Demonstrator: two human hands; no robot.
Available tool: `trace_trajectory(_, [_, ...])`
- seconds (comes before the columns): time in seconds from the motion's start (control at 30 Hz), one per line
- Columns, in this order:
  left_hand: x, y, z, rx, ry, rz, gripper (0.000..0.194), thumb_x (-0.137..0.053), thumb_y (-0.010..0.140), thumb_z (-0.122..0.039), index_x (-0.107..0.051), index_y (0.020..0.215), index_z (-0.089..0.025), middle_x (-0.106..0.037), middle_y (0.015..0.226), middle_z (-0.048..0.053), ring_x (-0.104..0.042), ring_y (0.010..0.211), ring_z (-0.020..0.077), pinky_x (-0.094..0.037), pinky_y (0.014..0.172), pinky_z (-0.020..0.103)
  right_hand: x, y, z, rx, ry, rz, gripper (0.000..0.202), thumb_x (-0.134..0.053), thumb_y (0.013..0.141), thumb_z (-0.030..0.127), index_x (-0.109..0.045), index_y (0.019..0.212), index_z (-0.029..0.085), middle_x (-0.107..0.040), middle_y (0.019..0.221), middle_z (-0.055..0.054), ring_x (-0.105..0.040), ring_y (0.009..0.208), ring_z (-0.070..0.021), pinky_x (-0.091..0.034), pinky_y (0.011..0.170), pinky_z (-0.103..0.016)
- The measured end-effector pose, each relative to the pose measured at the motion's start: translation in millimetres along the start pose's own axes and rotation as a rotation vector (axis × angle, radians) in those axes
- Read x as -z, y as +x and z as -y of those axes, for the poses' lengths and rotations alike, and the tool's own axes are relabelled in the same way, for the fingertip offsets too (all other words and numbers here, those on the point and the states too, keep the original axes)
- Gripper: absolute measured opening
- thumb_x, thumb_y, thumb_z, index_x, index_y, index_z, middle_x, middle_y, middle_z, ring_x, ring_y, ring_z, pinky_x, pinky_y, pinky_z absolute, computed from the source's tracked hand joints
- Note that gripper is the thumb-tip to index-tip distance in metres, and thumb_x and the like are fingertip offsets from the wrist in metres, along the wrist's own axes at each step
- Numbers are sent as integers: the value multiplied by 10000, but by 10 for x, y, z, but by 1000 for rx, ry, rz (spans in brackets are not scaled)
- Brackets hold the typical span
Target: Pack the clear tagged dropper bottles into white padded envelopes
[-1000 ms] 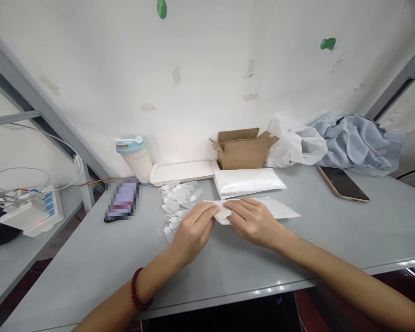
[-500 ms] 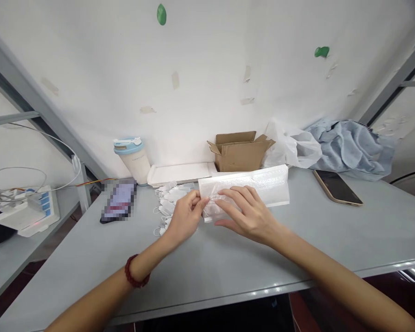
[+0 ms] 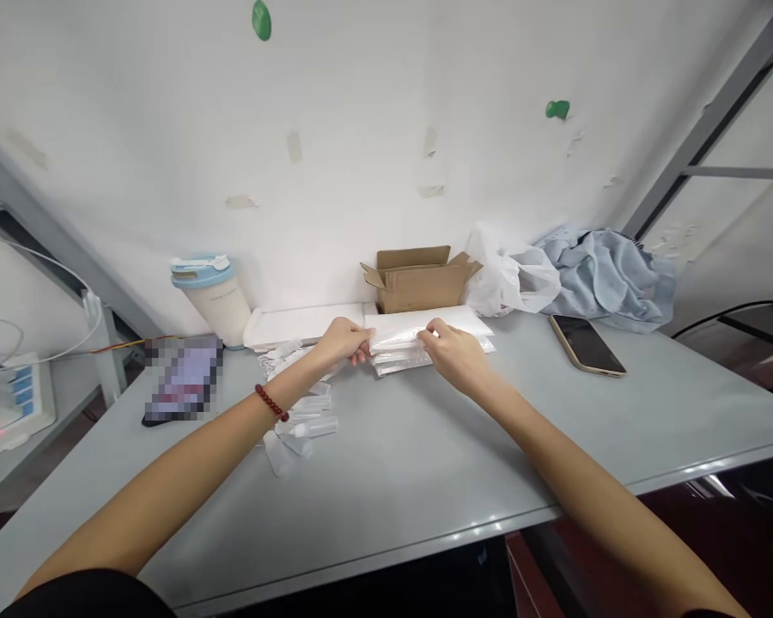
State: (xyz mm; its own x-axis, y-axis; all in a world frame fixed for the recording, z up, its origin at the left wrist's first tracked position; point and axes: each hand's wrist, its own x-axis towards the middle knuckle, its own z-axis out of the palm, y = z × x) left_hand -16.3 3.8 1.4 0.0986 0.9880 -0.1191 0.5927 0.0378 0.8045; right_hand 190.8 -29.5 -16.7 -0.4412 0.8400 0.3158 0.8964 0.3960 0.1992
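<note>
White bubble envelopes point(image 3: 404, 359) lie stacked at the middle of the grey table, in front of the cardboard box. My left hand point(image 3: 348, 342) pinches the left end of the top envelope point(image 3: 451, 322). The fingers of my right hand point(image 3: 449, 348) are closed on its front edge, near the middle. Under and beside my left forearm, several small clear bottles point(image 3: 322, 427) and white pieces with loops point(image 3: 276, 360) are spread on the table.
An open cardboard box point(image 3: 422, 287), a white plastic bag point(image 3: 512, 275) and light blue cloth point(image 3: 609, 279) stand along the wall. A phone point(image 3: 586, 345) lies right; a cup point(image 3: 216, 300), white flat box point(image 3: 296, 324) and purple pixelated item point(image 3: 186, 378) are left.
My right hand has gone from spread fingers to a pinch on the envelope. The view has shifted right, and more small bottles show beside my left forearm.
</note>
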Motion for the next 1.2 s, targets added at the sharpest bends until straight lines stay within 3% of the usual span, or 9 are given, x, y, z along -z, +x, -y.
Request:
trace_trajectory(0.17, [397,125,99,-105,376,-115,151,-594,728,-270,-644,793,-143,-704,785,84,-638,704,201,-461,598,270,41,-6,21,-36,28,25,228,-443,880,103,-603,1032,160,-583,1051,-114,-582,748,-174,-303,515,-268])
trace_trajectory(0.3, [621,256,223,-168,657,-111,220,-691,599,-283,-672,782,-163,-703,888,81,-628,833,250,-452,649,279,81,-28,66,-29,46,7,212,-442,888,114,-594,1032,153,-583,1063,-117,-587,799,-187,-316,523,-270])
trace_trajectory(0.5, [645,349,341,-219,878,-97,187,-575,708,-249,-708,812,-169,-704,933,96,-624,865,244,-443,646,270,140,-79,155,7,75,-10,211,-407,928,167,-587,1038,164,-594,1057,-97,-584,808,-177,-306,519,-268])
trace_trajectory(0.73, [679,343,333,-261,967,-86,231,-524,764,-237,-720,882,-201,-713,921,59,-628,788,208,-448,612,262,147,-103,191,25,153,-97,168,-454,913,178,-606,982,151,-620,998,-90,-576,785,-176,-290,511,-266])
trace_trajectory(0.83, [655,311,334,-304,1010,-107,263,-490,772,-194,-713,911,-193,-702,962,78,-607,900,238,-471,665,283,134,-106,194,31,169,-136,141,-479,903,179,-609,949,149,-627,972,-87,-575,778,-176,-287,505,-265])
trace_trajectory(1.0, [658,317,372,-362,1065,-183,402,-430,744,-72,-653,1074,-135,-658,1070,133,-533,1080,267,-480,764,314,70,-104,196,58,189,-219,113,-490,895,184,-600,893,155,-625,927,-80,-565,759,-171,-297,496,-262])
trace_trajectory(1.2, [856,193,380,-351,1057,-357,421,-354,792,-56,-636,1096,-133,-681,989,121,-593,961,251,-462,815,351,14,-94,187,106,241,-381,121,-464,906,206,-578,898,164,-618,902,-87,-559,788,-187,-378,542,-265])
